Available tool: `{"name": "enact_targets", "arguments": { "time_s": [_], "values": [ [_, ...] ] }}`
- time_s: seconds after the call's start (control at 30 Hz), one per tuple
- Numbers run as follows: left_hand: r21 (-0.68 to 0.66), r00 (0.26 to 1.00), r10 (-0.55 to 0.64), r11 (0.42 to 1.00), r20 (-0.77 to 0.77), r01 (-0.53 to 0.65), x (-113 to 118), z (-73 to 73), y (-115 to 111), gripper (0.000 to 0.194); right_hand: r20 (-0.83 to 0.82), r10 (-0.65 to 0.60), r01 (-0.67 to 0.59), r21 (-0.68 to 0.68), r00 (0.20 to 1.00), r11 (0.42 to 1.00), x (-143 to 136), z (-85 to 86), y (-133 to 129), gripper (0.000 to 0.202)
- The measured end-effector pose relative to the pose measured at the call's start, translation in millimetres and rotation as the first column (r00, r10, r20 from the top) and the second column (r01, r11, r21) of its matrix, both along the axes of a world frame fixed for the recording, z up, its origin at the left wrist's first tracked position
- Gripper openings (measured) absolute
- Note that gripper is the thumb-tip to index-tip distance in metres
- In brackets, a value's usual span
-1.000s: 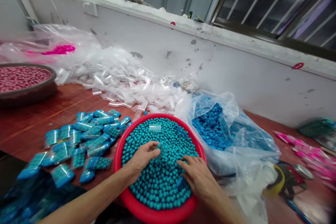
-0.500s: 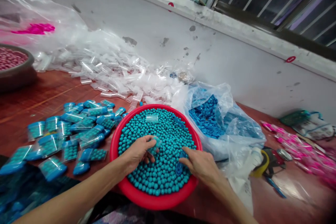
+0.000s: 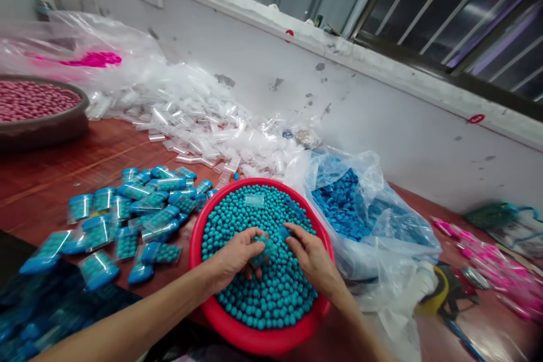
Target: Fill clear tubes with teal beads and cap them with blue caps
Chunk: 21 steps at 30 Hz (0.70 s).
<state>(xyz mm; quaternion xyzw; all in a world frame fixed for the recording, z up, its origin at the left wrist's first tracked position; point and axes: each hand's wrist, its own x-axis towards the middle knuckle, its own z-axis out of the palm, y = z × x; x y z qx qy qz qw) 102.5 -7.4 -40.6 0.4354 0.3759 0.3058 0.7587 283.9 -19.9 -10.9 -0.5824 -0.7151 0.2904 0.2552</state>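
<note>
A red basin holds many small teal balls. Over its middle, my left hand is closed on a clear plastic sleeve with teal balls inside. Just to the right, my right hand pinches a small blue cap above the balls, close to the sleeve but apart from it. Another clear sleeve lies on the balls near the far rim. Filled packs with blue ends are heaped left of the basin.
Clear sleeves are piled along the wall. A plastic bag of blue caps stands right of the basin. A bowl of pink balls is at far left, pink packs at far right. Yellow tape lies near the bag.
My right hand has risen from the balls with the blue cap and come nearer the sleeve. My left hand still holds the sleeve. The whole view has shifted somewhat.
</note>
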Motion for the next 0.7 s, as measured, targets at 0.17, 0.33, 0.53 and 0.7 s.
{"name": "enact_targets", "arguments": {
  "time_s": [0.17, 0.33, 0.53, 0.7],
  "values": [
    [0.095, 1.0, -0.019, 0.995, -0.021, 0.021, 2, 2.9, -3, 0.03, -0.212, 0.14, -0.164, -0.102, 0.967, 0.981, -12, -0.7, -2, 0.033],
    [0.126, 1.0, -0.002, 0.992, 0.01, 0.001, 7, 0.5, -3, 0.032, -0.411, -0.032, -0.049, -0.185, 0.911, 0.982, -14, -9.8, -2, 0.03],
    [0.1, 0.997, 0.025, 0.994, 0.075, -0.033, 7, 1.1, -3, 0.033, -0.293, 0.047, -0.047, 0.005, 0.955, 0.999, -18, -8.1, -9, 0.028],
    [0.078, 0.991, -0.057, 0.996, 0.125, 0.047, 6, 8.5, -7, 0.044, -0.383, -0.014, -0.014, -0.069, 0.924, 0.998, -15, -10.2, -7, 0.027]
  ]
}}
